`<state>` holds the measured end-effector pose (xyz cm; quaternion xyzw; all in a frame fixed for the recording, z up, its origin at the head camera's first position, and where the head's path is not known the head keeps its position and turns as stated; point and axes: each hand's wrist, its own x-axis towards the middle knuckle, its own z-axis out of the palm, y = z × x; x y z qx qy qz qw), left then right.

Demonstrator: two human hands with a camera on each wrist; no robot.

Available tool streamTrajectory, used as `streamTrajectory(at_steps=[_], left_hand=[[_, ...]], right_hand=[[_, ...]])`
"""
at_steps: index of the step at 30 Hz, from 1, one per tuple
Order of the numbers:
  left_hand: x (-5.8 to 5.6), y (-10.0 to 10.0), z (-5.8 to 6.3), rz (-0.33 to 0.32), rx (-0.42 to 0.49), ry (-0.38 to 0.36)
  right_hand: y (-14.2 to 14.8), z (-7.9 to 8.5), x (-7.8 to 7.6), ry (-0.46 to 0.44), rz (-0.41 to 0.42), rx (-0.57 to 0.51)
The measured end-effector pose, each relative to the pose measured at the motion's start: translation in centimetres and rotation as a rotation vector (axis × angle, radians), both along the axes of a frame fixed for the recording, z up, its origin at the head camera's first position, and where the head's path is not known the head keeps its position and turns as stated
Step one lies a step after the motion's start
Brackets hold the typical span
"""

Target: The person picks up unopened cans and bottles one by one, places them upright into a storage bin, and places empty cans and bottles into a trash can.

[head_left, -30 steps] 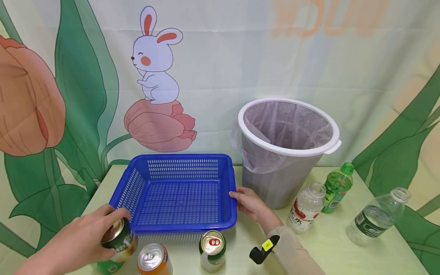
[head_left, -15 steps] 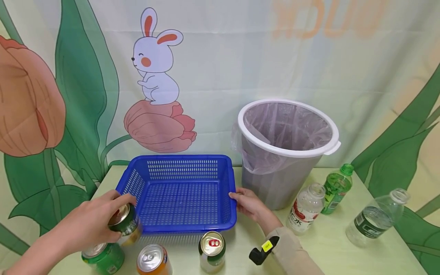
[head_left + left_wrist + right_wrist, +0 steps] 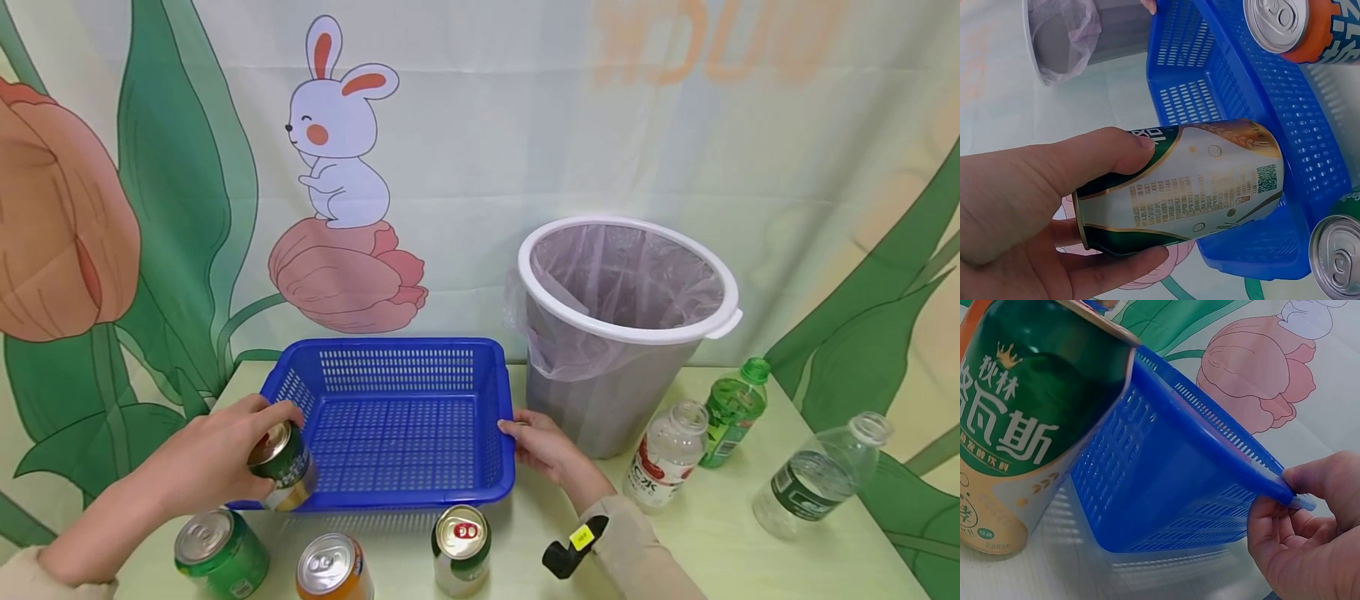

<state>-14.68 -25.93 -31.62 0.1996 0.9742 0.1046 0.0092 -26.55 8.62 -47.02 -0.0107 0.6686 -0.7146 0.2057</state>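
My left hand grips a green, white and gold drink can near its top, thumb on one side and fingers on the other. In the head view this can overlaps the front left corner of the blue plastic basket. The left wrist view shows the printed side of the can close over the basket's edge. My right hand pinches the basket's right rim between thumb and fingers, as the right wrist view confirms. Inside, the perforated basket floor is bare.
Along the front stand a green can, an orange can and another green can with a red tab. A grey lined bin stands behind my right hand. To its right are a red-labelled bottle, green bottle and dark-labelled bottle.
My left hand has carried the can a little up and right, from beside the basket to its front left corner, uncovering the green can below. The right hand keeps its hold on the rim.
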Motion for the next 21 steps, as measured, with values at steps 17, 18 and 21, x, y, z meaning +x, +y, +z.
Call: streamTrajectory(at_steps=[17, 18, 21], left_hand=[[-2.7, 0.0, 0.0, 0.014, -0.007, -0.01], [-2.8, 0.0, 0.0, 0.016, -0.008, -0.011], [-3.3, -0.1, -0.1, 0.026, -0.011, -0.018]], right_hand=[[0.0, 0.0, 0.0, -0.003, -0.005, -0.007], [-0.1, 0.0, 0.0, -0.008, -0.008, -0.004], [-0.1, 0.0, 0.0, -0.007, -0.006, 0.007]])
